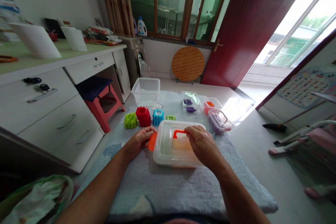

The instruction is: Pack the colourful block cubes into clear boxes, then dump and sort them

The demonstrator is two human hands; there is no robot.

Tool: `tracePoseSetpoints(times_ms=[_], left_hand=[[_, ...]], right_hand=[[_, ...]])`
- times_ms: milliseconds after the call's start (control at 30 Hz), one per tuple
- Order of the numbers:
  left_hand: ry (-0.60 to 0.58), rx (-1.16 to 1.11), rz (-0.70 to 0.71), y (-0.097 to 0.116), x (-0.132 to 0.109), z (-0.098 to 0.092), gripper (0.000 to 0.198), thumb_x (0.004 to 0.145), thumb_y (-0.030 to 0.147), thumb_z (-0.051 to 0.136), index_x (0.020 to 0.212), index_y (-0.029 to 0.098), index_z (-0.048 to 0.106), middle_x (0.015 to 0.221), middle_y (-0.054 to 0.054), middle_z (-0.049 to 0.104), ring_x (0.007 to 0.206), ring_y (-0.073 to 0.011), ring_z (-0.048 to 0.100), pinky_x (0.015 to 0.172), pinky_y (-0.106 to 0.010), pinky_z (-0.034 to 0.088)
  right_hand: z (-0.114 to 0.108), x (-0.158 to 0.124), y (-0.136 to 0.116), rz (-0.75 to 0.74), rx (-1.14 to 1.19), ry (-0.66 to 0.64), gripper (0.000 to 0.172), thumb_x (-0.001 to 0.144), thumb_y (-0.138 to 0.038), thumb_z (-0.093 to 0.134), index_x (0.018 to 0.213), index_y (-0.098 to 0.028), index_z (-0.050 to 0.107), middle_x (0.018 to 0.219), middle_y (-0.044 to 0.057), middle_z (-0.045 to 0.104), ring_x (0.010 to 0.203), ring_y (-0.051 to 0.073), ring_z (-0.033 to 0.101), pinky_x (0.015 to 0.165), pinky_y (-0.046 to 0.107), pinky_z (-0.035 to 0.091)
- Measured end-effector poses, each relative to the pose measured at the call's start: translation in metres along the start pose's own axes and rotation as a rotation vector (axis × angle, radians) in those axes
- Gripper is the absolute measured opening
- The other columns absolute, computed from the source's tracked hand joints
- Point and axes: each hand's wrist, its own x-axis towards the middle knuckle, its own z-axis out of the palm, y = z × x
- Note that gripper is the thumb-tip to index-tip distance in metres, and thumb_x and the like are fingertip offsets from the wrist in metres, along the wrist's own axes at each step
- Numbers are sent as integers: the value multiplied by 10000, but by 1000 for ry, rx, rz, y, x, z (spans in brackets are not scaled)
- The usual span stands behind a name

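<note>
A clear plastic box (168,154) with a lid and orange fittings lies on a pale blue blanket (162,189) in front of me. My left hand (139,140) is closed on the orange side latch (152,141) at the box's left end. My right hand (203,145) rests on the lid, its fingers closed on the orange handle (179,133). Just beyond the box stand a green block cube (130,120), a red block cube (143,116), a blue block cube (158,116) and a flat green piece (170,117).
An open clear tub (146,91) stands further back. To its right are small containers with purple pieces (190,100), orange pieces (211,104) and a lidded one (220,120). White drawers (52,112) and a red stool (103,101) are at the left, a red door (252,24) behind.
</note>
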Motion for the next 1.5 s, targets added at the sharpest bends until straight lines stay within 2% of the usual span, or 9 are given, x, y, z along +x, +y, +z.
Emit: tracePoseSetpoints(times_ms=[533,700,833,900,967,1100,1233,1367,1500], left_hand=[[-11,-40,-36,-3,0,1,424,629,387,855,899,148,632,761,-21,687,623,-128,633,581,-209,493],[-53,-20,-51,-5,1,0,400,647,408,844,859,142,633,748,-24,681,623,-134,630,578,-212,495],[-92,-46,-67,-2,-2,-3,351,726,448,774,815,134,645,701,-21,654,633,-144,624,583,-222,503],[-76,-74,-72,1,-4,-4,345,744,451,756,849,136,661,703,-20,654,613,-141,617,551,-219,497],[-59,-94,-76,4,-7,-5,334,753,442,751,870,140,667,693,-13,648,564,-126,595,494,-207,474],[-81,-81,-90,5,-7,-4,305,732,398,776,815,136,644,652,-5,622,500,-101,554,442,-186,429],[-92,-86,-89,-2,-4,-4,366,632,374,850,794,135,626,629,6,610,479,-84,531,439,-173,407],[-81,-82,-71,-7,-3,-1,411,595,390,870,817,131,641,640,-7,630,502,-99,551,463,-184,415],[-111,-44,-89,-6,-4,9,443,634,436,835,902,114,691,639,-30,649,509,-126,564,461,-206,410]], right_hand=[[20,-8,-9,-6,-231,17,245,927,-147,492,1105,-209,649,976,83,664,930,237,554,836,361,441],[13,-10,-8,-28,-62,24,261,910,-163,518,1134,-220,639,1009,72,655,975,236,566,892,393,459],[0,-18,19,18,209,278,277,903,-245,530,1169,-230,605,1156,81,622,1078,227,565,947,411,463],[0,-27,41,159,268,456,309,882,-331,560,1168,-222,598,1189,100,609,1082,249,568,937,449,470],[6,-41,63,345,382,529,427,838,-433,603,1202,-210,569,1201,120,610,1076,277,578,914,478,482],[27,-68,80,641,853,338,710,789,-569,637,1353,-184,442,1289,160,591,1167,313,581,929,472,495],[33,-77,58,572,1182,85,645,851,-581,532,1356,-181,497,1218,145,659,1102,327,635,887,464,522],[26,-73,35,445,1189,94,611,869,-474,543,1419,-224,449,1277,113,638,1146,313,612,924,451,516],[27,-72,33,490,914,151,633,903,-471,501,1478,-245,360,1429,87,520,1297,278,501,1068,457,420]])
